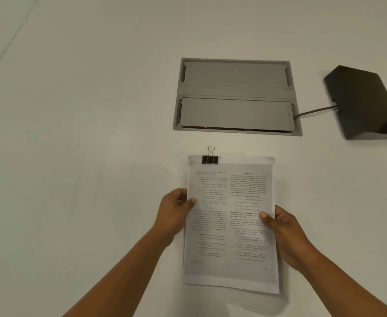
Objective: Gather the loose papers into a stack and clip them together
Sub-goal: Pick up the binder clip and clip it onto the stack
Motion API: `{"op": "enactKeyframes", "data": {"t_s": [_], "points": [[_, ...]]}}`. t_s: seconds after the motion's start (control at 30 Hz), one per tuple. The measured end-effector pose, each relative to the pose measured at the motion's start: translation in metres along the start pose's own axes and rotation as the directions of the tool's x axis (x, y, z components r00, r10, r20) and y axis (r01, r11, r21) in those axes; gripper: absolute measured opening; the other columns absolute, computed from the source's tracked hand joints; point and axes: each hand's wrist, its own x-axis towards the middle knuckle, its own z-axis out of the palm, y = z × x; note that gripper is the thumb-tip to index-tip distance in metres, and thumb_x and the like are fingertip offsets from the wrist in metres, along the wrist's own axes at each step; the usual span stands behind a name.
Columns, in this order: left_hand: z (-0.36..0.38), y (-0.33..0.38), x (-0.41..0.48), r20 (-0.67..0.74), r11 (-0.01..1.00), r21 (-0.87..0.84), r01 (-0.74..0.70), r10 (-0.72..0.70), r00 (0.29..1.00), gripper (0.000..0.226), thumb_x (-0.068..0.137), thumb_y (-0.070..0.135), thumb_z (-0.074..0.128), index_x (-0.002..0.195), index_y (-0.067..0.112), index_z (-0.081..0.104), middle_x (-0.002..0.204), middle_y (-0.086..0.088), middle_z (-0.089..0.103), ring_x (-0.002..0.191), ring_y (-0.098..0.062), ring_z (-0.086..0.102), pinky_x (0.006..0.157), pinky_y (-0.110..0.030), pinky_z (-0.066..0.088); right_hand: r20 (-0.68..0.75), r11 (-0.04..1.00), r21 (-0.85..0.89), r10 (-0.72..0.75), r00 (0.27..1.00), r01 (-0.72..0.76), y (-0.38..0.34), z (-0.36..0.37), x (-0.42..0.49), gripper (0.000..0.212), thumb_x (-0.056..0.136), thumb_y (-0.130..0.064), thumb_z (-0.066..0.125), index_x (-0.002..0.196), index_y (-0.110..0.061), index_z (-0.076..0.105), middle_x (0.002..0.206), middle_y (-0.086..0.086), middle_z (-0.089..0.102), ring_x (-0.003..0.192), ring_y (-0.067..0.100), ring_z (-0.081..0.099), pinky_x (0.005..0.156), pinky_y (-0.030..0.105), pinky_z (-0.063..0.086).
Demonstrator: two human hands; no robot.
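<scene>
Two hands (174,213) (284,232) hold one paper stack (231,225); one binder clip (210,158) attached.

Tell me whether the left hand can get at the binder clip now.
Probably yes. The binder clip sits exposed on the far left corner of the paper stack, just beyond the left hand, nothing between; that hand must first release the stack's edge.

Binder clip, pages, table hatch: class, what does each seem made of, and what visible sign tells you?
Binder clip: probably metal, with a matte black body and thin, shiny wire handles.
Pages: white paper, matte, thin sheets carrying printed text.
Table hatch: grey, smooth satin panels. It could be painted metal or plastic; the look leaves it open.
</scene>
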Motion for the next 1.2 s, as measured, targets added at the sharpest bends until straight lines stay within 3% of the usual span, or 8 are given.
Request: {"op": "enactKeyframes", "data": {"t_s": [0.4, 0.6, 0.73, 0.83, 0.93, 1.0, 1.07, 1.2], "points": [[-0.002, 0.014, 0.037, -0.1, 0.976, 0.202, -0.083, 0.105, 0.989, 0.012, 0.084, 0.021, 0.077, 0.091, 0.014, 0.07, 0.086, -0.002, 0.077, 0.079, -0.019, 0.075, 0.077, -0.037, 0.063, -0.077, 0.971, -0.235, -0.062, 0.995, 0.043, -0.053, 0.008, 0.054, 0.023, 0.094, -0.01, 0.062, 0.115, -0.013, 0.071, 0.106, 0.006, 0.077, 0.094, 0.025, 0.074, 0.088, 0.044, 0.058], [0.003, 0.013, 0.048, -0.195, 0.921, 0.387, -0.038, 0.122, 0.973, 0.027, 0.076, 0.034, 0.082, 0.084, 0.015, 0.065, 0.078, 0.001, 0.071, 0.069, -0.013, 0.068, 0.058, -0.021, 0.051, -0.2, 0.685, -0.729, -0.23, 0.952, 0.012, -0.059, 0.004, 0.077, 0.019, 0.08, -0.03, 0.079, 0.086, -0.014, 0.071, 0.083, 0.002, 0.073, 0.078, 0.022, 0.071, 0.076, 0.039, 0.06], [0.003, 0.011, 0.048, -0.198, 0.862, 0.498, -0.093, 0.217, 0.956, 0.029, 0.077, 0.04, 0.08, 0.088, 0.02, 0.062, 0.077, 0.006, 0.066, 0.068, -0.009, 0.063, 0.057, -0.018, 0.047, -0.275, 0.541, -0.836, -0.275, 0.921, -0.089, -0.059, 0.002, 0.077, 0.045, 0.066, -0.05, 0.085, 0.07, -0.013, 0.058, 0.069, 0.002, 0.066, 0.062, 0.018, 0.064, 0.053, 0.027, 0.047], [0.002, 0.011, 0.043, -0.223, 0.822, 0.562, -0.093, 0.258, 0.94, 0.036, 0.078, 0.045, 0.077, 0.096, 0.02, 0.058, 0.087, 0.004, 0.062, 0.072, -0.009, 0.059, 0.058, -0.019, 0.044, -0.295, 0.495, -0.859, -0.268, 0.917, -0.132, -0.057, 0.001, 0.077, 0.055, 0.063, -0.062, 0.08, 0.073, -0.013, 0.057, 0.072, 0.002, 0.065, 0.066, 0.019, 0.063, 0.055, 0.028, 0.046], [0.003, 0.009, 0.03, -0.137, 0.646, 0.736, -0.2, 0.432, 0.892, 0.041, 0.086, 0.052, 0.064, 0.111, 0.02, 0.057, 0.116, 0.002, 0.06, 0.093, -0.015, 0.062, 0.075, -0.026, 0.053, -0.256, 0.449, -0.888, -0.297, 0.92, -0.102, -0.054, -0.001, 0.071, 0.054, 0.07, -0.066, 0.072, 0.075, -0.015, 0.055, 0.074, 0.003, 0.065, 0.068, 0.019, 0.064, 0.058, 0.031, 0.051], [0.005, -0.002, 0.02, 0.117, 0.306, 0.872, -0.382, 0.627, 0.77, 0.05, 0.091, 0.057, 0.05, 0.123, 0.019, 0.059, 0.135, -0.001, 0.058, 0.116, -0.023, 0.061, 0.098, -0.037, 0.05, -0.186, 0.293, -0.952, -0.338, 0.923, -0.085, -0.046, -0.001, 0.062, 0.054, 0.077, -0.069, 0.061, 0.084, -0.016, 0.054, 0.079, 0.002, 0.064, 0.069, 0.019, 0.063, 0.058, 0.032, 0.053], [0.008, -0.022, 0.011, 0.315, 0.101, 0.873, -0.477, 0.629, 0.711, 0.063, 0.094, 0.061, 0.036, 0.137, 0.018, 0.052, 0.15, -0.002, 0.05, 0.136, -0.025, 0.049, 0.113, -0.039, 0.035, -0.132, 0.207, -0.977, -0.424, 0.896, -0.046, -0.033, -0.002, 0.049, 0.059, 0.083, -0.07, 0.05, 0.096, -0.013, 0.054, 0.088, 0.005, 0.062, 0.074, 0.021, 0.061, 0.061, 0.035, 0.054], [0.012, -0.055, -0.004, 0.228, 0.262, 0.886, -0.382, 0.47, 0.853, 0.077, 0.097, 0.063, 0.024, 0.157, 0.018, 0.008, 0.164, 0.002, 0.001, 0.152, -0.016, 0.002, 0.121, -0.033, -0.001, 0.091, -0.086, -0.995, -0.576, 0.812, 0.051, 0.001, -0.009, 0.024, 0.076, 0.089, -0.066, 0.042, 0.136, -0.006, 0.047, 0.137, 0.017, 0.055, 0.126, 0.035, 0.051, 0.099, 0.046, 0.046]]}}
